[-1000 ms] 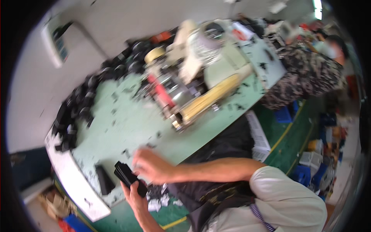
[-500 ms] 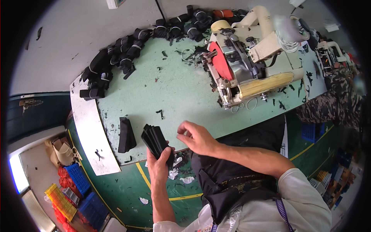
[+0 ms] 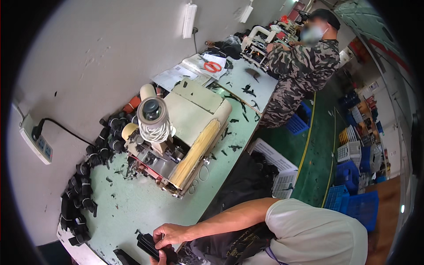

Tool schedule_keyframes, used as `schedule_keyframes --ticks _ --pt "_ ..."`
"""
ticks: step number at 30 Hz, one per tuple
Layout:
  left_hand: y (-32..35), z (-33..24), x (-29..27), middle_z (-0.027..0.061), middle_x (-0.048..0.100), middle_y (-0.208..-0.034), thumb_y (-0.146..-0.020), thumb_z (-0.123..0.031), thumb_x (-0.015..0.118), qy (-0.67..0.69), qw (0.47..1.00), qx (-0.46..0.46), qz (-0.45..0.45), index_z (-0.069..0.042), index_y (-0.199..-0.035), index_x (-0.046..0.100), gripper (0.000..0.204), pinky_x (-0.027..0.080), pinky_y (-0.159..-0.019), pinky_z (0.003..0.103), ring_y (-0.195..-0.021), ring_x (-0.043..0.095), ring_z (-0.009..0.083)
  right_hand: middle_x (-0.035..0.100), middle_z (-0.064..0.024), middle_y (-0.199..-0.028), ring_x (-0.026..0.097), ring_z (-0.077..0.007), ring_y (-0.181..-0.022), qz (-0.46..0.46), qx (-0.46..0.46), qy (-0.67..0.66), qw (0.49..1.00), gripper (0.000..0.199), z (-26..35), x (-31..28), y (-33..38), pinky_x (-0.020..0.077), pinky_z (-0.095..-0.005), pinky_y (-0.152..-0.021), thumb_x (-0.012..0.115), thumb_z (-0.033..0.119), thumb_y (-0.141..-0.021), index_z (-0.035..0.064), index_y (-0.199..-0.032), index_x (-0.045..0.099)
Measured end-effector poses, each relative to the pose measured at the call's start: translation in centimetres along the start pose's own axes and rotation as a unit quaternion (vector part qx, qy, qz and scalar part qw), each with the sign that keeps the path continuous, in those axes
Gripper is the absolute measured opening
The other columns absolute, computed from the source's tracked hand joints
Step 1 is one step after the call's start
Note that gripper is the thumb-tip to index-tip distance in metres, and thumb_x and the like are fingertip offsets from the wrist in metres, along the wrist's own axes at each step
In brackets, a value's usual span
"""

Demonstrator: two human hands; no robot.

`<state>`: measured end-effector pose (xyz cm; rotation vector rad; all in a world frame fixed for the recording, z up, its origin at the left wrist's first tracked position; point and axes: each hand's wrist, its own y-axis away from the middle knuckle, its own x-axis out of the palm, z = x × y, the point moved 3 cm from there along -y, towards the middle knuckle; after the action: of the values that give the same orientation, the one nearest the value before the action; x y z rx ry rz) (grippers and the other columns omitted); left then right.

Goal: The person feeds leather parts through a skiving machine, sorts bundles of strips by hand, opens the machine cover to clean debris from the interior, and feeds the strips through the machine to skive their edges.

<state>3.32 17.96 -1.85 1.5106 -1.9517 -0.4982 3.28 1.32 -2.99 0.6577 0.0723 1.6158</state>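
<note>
Head view: at the worktable's (image 3: 145,207) near edge, right hand (image 3: 170,234) grips a black strap bundle (image 3: 150,245), left hand (image 3: 162,258) bracing underneath, its grip hidden.

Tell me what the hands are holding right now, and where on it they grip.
Both hands grip a black, flat strap-like piece: right hand over its right end, left hand under it, mostly cut off by the picture's edge.
</note>
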Motion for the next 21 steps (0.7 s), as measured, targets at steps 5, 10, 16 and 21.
schedule_keyframes --ticks 5,10,16,21 --pt "-0.2 -0.3 1.6 0.0215 0.062 -0.108 -0.089 -0.005 0.062 0.018 1.000 -0.017 -0.017 0.009 -0.123 0.052 0.038 0.055 -0.078 0.038 -0.092 0.064 0.0307 0.063 -0.0020 -0.074 0.058 -0.0108 -0.062 0.008 0.016 -0.033 0.999 0.017 -0.6 -0.7 0.1 0.0489 -0.0276 -0.054 0.071 0.015 -0.082 0.0009 -0.087 0.064" --pt "-1.2 1.7 0.1 0.0225 0.062 -0.109 -0.086 -0.011 0.069 0.011 0.998 -0.013 -0.067 0.008 -0.123 0.052 0.045 0.056 -0.076 0.039 -0.093 0.064 0.0338 0.062 -0.0120 -0.079 0.062 -0.0261 -0.075 -0.053 -0.056 0.174 0.982 0.015 -1.1 -0.4 -0.4 0.0476 -0.0381 -0.064 0.065 0.006 -0.081 0.0004 -0.092 0.056" --pt "-2.6 2.3 -3.3 0.0116 0.063 -0.094 -0.081 -0.015 0.065 0.017 0.972 0.127 -0.197 0.004 -0.111 0.055 0.037 0.054 -0.070 0.032 -0.080 0.063 0.0210 0.055 -0.0189 -0.083 0.056 -0.0410 -0.083 -0.136 -0.144 0.256 0.946 0.022 0.0 -1.0 -1.5 0.0429 -0.0494 -0.068 0.056 -0.004 -0.077 -0.0010 -0.094 0.044" --pt "-1.3 1.2 -3.7 0.0087 0.062 -0.088 -0.080 -0.006 0.067 0.166 0.949 0.114 -0.244 -0.003 -0.103 0.057 0.025 0.055 -0.067 0.033 -0.077 0.063 0.0202 0.055 -0.0168 -0.077 0.057 -0.0359 -0.073 -0.234 -0.144 0.265 0.924 0.019 1.4 -5.0 -2.5 0.0447 -0.0419 -0.064 0.057 0.001 -0.080 0.0041 -0.096 0.047"
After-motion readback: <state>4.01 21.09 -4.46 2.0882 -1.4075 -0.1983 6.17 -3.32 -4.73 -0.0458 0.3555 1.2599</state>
